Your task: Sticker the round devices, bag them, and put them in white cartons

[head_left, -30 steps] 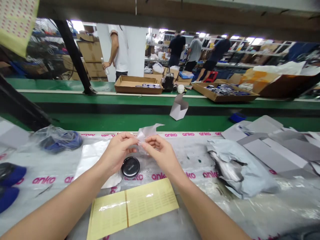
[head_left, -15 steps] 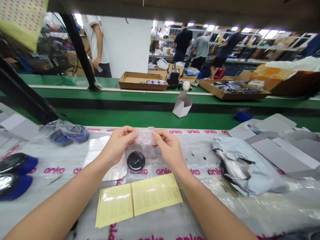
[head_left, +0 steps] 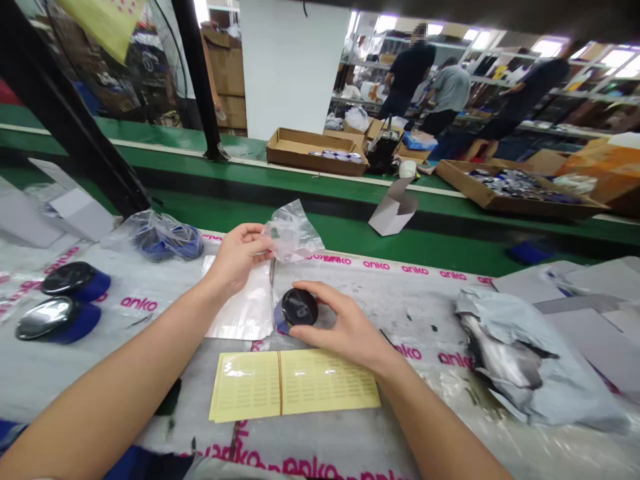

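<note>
My left hand [head_left: 239, 259] pinches a small clear plastic bag [head_left: 291, 233] and holds it up above the bench. My right hand [head_left: 345, 328] is down on the bench, its fingers curled round a small round black disc with a blue base [head_left: 299, 308]. Under the disc lies a stack of flat clear bags [head_left: 245, 310]. A yellow sheet of labels [head_left: 295, 390] lies just in front of my right hand.
Two more black-and-blue discs [head_left: 65, 300] sit at the left, and a bagged blue one [head_left: 167, 241] behind them. A crumpled grey bag [head_left: 520, 360] and flat grey cartons [head_left: 595, 293] fill the right. A green conveyor [head_left: 325, 230] carries an open white box [head_left: 393, 210]. People stand at the back.
My right hand let go of the clear bag and dropped to the black disc. My left hand kept the bag raised. The view turned left and lower.
</note>
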A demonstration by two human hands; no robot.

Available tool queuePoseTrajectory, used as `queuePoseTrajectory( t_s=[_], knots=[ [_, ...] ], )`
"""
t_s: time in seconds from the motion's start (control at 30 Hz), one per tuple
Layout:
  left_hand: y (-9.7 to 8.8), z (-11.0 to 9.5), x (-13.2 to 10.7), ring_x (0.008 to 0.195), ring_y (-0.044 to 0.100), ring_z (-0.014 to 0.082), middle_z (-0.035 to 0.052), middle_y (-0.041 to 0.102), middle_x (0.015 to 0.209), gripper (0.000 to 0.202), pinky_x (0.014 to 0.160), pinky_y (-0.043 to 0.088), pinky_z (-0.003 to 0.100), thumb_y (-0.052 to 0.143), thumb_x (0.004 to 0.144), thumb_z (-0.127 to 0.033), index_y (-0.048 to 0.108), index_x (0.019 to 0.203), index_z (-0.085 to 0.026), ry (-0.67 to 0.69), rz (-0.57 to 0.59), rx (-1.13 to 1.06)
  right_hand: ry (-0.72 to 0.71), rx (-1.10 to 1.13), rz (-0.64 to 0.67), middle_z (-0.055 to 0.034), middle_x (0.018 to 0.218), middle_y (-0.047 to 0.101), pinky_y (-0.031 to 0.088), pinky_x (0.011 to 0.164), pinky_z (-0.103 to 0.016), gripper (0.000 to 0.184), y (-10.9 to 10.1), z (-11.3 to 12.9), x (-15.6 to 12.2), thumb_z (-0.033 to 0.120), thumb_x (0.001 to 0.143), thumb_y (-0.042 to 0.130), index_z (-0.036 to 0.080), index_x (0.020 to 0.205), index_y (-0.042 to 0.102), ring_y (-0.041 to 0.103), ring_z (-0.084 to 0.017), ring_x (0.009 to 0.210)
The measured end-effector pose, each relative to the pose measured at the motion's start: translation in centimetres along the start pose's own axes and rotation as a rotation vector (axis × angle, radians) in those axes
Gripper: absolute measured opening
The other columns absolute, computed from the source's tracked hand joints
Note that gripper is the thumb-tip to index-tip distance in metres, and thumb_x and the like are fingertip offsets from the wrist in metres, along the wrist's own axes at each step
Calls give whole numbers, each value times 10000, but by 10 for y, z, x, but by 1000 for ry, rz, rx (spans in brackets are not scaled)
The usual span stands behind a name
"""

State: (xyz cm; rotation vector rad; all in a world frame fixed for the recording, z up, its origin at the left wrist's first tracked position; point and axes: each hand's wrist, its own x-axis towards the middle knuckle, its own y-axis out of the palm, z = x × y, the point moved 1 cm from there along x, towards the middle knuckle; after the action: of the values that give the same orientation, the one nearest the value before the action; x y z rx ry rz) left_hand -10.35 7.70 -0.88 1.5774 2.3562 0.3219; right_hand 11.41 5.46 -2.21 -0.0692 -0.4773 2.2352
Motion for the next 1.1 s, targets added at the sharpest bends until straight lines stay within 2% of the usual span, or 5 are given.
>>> queuePoseTrajectory(
  t_s=[0.2,0.6,0.83,0.97,1.1],
  knots=[
    [9,18,-10,765,638,162,15,653,825,295,706,555,318,826,623,-293,668,829,-154,40,101,143,-103,392,-171,-56,1165,649,567,867,-346,524,-12,11,-7,386,779,821,295,1217,548,656,-218,1046],
    [24,22,-29,852,612,171,30,673,896,294,725,535,291,823,734,-439,722,820,-176,-1,230,154,-78,115,-343,-48,1190,667,511,1024,-475,517,-16,4,-5,425,733,880,309,1184,657,635,-277,1129],
    [24,22,-35,793,596,157,23,684,845,228,760,499,300,764,819,-410,768,888,-194,63,426,222,-161,-299,-338,-117,1586,332,489,1074,-509,620,-11,-6,-9,440,748,887,323,1312,659,564,-311,1260],
    [21,20,-33,913,624,195,41,718,932,177,859,474,334,714,863,-366,775,924,-211,221,500,354,-120,-271,-337,-78,1238,673,504,1020,-498,576,-14,-9,-5,453,731,893,304,1234,658,622,-299,1156],
    [20,22,-35,855,604,183,29,681,896,147,789,458,314,680,890,-337,759,938,-224,330,532,396,31,-101,-473,-66,1108,704,524,943,-485,716,-17,-10,-2,490,673,894,276,1264,552,668,-289,1028]
  ],
)
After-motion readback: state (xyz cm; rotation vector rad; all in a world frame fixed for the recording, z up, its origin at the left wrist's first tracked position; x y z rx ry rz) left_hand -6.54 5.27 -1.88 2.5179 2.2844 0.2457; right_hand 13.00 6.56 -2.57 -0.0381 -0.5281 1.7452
